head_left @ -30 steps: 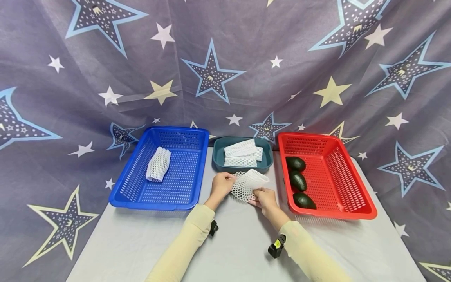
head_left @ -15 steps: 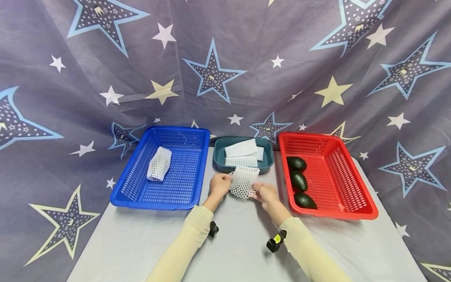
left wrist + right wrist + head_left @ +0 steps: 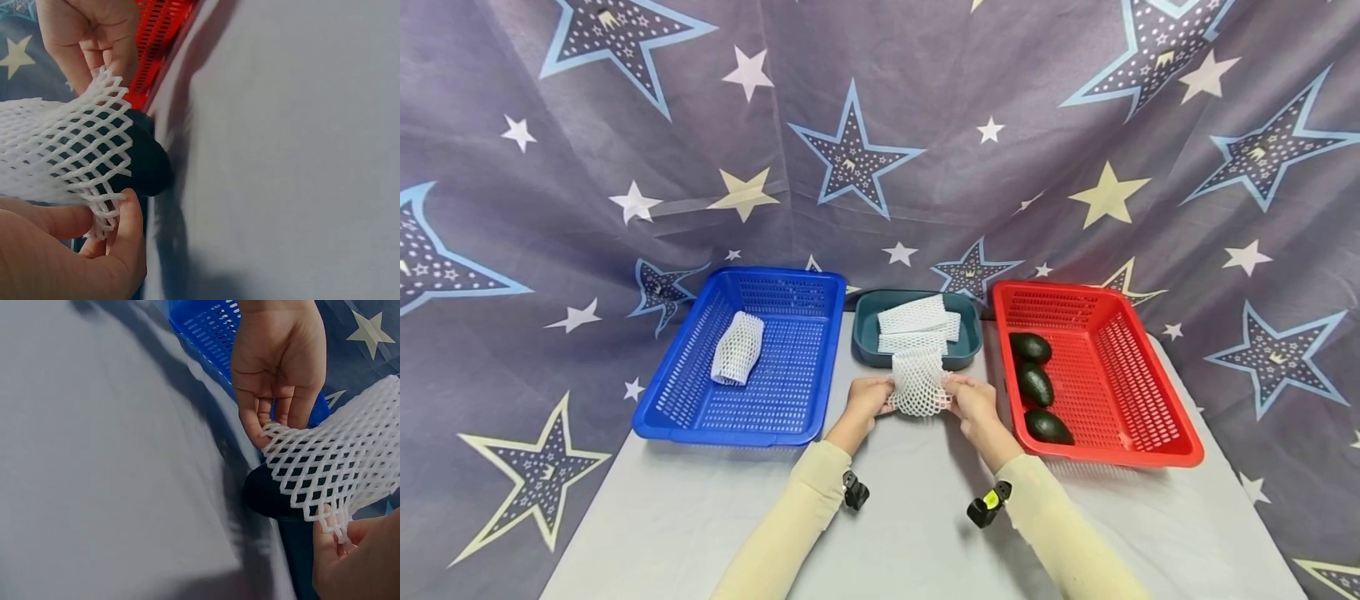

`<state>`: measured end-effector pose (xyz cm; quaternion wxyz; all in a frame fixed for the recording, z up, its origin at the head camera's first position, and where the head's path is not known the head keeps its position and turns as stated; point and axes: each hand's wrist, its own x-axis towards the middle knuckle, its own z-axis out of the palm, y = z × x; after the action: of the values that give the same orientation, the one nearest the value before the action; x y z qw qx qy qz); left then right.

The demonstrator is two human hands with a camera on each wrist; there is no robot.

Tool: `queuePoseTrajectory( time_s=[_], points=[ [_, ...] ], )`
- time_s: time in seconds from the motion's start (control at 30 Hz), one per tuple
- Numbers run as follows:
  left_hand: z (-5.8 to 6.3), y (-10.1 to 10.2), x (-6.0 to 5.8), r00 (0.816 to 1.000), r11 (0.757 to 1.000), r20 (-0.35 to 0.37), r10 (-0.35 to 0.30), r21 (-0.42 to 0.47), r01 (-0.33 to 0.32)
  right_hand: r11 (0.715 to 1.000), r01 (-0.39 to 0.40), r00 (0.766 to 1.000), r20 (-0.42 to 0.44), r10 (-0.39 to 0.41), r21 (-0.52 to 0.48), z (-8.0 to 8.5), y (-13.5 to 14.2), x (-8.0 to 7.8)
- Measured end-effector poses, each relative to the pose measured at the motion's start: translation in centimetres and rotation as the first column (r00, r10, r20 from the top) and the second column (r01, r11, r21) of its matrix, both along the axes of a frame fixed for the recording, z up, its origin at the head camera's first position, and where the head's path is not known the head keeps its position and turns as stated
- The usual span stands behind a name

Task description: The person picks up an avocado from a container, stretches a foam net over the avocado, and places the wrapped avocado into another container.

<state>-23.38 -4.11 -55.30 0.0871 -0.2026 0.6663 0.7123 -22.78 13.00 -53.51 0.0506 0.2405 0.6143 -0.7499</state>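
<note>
A white foam fruit net (image 3: pixel 919 385) stands stretched between both hands, its meshed mouth towards the person. My left hand (image 3: pixel 869 400) pinches the left edge of that mouth between thumb and fingers. On the opposite edge, my right hand (image 3: pixel 973 402) pinches in the same way. In the left wrist view the net (image 3: pixel 94 150) spreads wide, and its far end runs out of view. Through the mesh shows the dark teal tray (image 3: pixel 150 165) behind it. More flat foam nets (image 3: pixel 913 317) lie in this tray (image 3: pixel 865 354).
To the left stands a blue basket (image 3: pixel 730 437) with a net-covered item (image 3: pixel 737 348) inside. A red basket (image 3: pixel 1120 457) on the right holds avocados (image 3: pixel 1036 385) along its left wall. A star-patterned curtain (image 3: pixel 925 125) hangs behind the table.
The net has turned from slanting right to pointing straight away from the person. My right hand has shifted up to the net's right edge, and the mouth is drawn wider.
</note>
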Motion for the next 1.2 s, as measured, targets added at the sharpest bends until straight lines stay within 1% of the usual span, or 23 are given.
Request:
queuePoseTrajectory(
  time_s=[0.23,0.37,0.5,0.6,0.77,0.9,1.03,1.13,1.2],
  points=[
    [-0.6,-0.1,0.0,1.000,1.000,0.004,-0.010,0.004,0.010,0.999,-0.016,1.000,0.003,0.016,0.051,-0.6,-0.4,0.2],
    [-0.9,0.2,-0.1,1.000,1.000,0.010,-0.015,-0.005,0.015,0.998,-0.022,1.000,0.010,0.021,0.059,-1.1,-0.3,0.4],
    [-1.2,0.6,-0.1,1.000,1.000,0.017,-0.015,-0.019,0.015,0.997,-0.010,1.000,0.017,0.009,0.079,-1.6,-0.4,0.5],
    [-1.4,0.8,-0.1,1.000,0.999,0.011,-0.004,-0.035,0.004,0.996,-0.003,1.000,0.016,0.002,0.086,-1.9,-0.5,0.4],
    [-1.8,0.8,-0.2,1.000,0.997,-0.005,0.014,-0.074,-0.014,0.998,-0.004,1.000,-0.004,0.005,0.070,-2.2,-1.0,0.3],
    [-2.0,0.6,-0.2,0.999,0.994,-0.009,0.044,-0.096,-0.044,0.996,-0.008,1.000,-0.023,0.010,0.086,-2.3,-1.4,0.3],
    [-2.2,0.4,-0.1,0.998,0.986,-0.011,0.066,-0.150,-0.067,0.992,-0.009,1.000,-0.028,0.013,0.123,-2.5,-2.0,0.2],
    [-2.2,0.4,0.0,0.997,0.972,-0.004,0.071,-0.224,-0.070,0.989,-0.008,1.000,-0.023,0.012,0.150,-2.7,-2.3,0.1],
    [-2.0,0.3,0.0,0.997,0.965,0.005,0.075,-0.252,-0.072,0.986,-0.011,1.000,-0.022,0.015,0.164,-2.6,-2.5,0.1]
  ],
)
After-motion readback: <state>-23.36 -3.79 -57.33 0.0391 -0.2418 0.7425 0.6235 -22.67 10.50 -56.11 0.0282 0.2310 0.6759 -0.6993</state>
